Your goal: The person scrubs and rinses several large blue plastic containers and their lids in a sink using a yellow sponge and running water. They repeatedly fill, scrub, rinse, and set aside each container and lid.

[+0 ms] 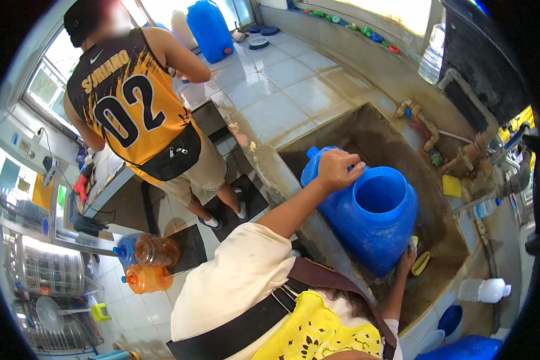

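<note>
A big blue plastic water container (366, 225) with a wide round mouth leans in a stained concrete basin (444, 240). My left hand (340, 170) is closed at its upper end, by the handle, which the fingers mostly hide. Low on the container's side, my right hand (407, 258) curls around a small pale yellow and white piece, perhaps a sponge, pressed against the blue wall. Beside that hand, a yellow oval object (421, 263) lies in the basin; its kind is unclear.
Another person (138, 102) stands at the left, back turned. Several water jugs (147, 279) sit on the floor behind my arm. Pipes (456, 150) and a yellow sponge (452, 186) are right of the basin. A blue container (210, 30) stands on the far tiled counter (270, 114).
</note>
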Demonstrator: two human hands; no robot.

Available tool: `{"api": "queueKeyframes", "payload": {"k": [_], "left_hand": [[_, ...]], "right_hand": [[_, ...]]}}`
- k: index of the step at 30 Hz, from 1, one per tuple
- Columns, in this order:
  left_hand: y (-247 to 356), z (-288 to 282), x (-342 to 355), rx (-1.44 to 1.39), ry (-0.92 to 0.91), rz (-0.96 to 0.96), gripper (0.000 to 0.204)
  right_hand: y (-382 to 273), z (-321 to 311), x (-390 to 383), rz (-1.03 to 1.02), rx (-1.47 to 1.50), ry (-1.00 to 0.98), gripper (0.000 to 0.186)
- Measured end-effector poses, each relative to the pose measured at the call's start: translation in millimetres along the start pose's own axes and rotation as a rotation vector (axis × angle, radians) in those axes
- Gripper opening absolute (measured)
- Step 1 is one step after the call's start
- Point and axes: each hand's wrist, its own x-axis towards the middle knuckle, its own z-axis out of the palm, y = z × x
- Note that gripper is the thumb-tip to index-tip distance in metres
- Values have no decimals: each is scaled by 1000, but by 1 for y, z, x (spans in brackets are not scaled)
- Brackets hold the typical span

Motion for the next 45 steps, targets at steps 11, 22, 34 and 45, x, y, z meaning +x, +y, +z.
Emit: {"api": "queueKeyframes", "payload": {"k": [11,22,34,45], "left_hand": [[13,23,17,-13,13,55,26],[93,95,12,4,-191,173,19],[163,192,59,194,-764,92,37],[141,247,98,274,-1058,646,29]], "right_hand": [[-79,9,-8,939,602,58,48],[-205,-73,45,72,705,119,39],[-136,-61,-57,489,586,595,47],[-170,-58,-22,-27,-64,892,47]]}}
